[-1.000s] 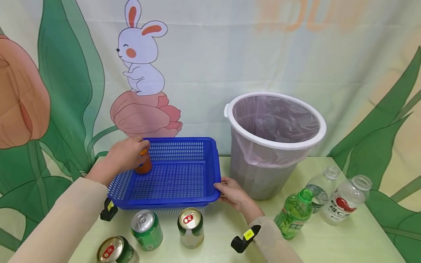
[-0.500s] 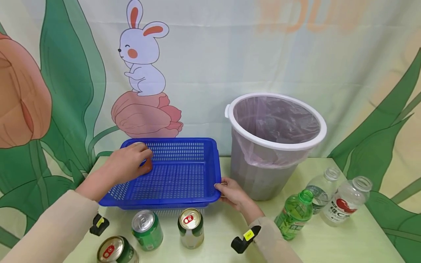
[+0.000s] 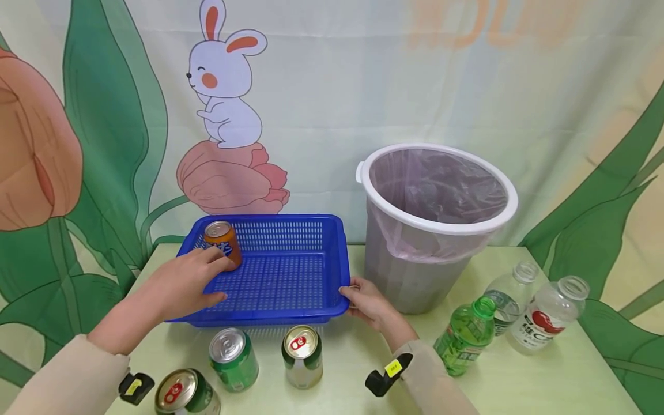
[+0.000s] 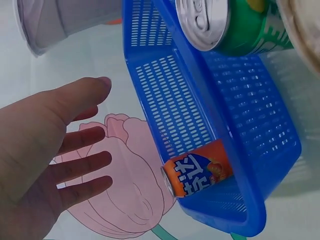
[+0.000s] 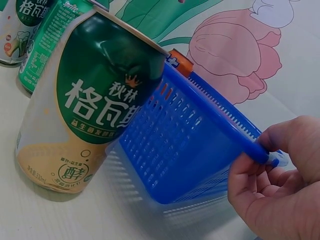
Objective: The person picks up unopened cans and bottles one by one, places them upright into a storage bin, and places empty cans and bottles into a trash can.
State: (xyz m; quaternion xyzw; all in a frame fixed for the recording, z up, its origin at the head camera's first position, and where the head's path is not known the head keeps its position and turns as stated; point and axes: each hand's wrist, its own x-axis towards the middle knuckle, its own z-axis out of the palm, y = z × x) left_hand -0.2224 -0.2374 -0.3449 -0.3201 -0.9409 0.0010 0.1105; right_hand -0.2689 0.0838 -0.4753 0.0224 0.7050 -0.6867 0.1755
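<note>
An orange soda can (image 3: 229,253) stands upright in the left back corner of a blue plastic basket (image 3: 280,314). My left hand (image 3: 189,279) is over the basket's left side, just in front of the can, its fingers apart and holding nothing. In the left wrist view the same hand (image 4: 55,155) shows spread fingers, away from the can (image 4: 197,167). My right hand (image 3: 370,302) pinches the basket's right rim between thumb and fingers. The right wrist view shows this hand (image 5: 275,180) curled on the rim of the basket (image 5: 175,145).
In front of the basket stand a green can (image 3: 234,360), a green-and-beige can (image 3: 302,357) and another such can (image 3: 187,395). A lined grey bin (image 3: 410,276) is behind right. A green bottle (image 3: 464,337) and two clear bottles (image 3: 544,317) stand at right.
My left hand has let go of the orange can and drawn back toward the left front, its fingers opening. The can stays in the basket. My right hand keeps its hold on the rim.
</note>
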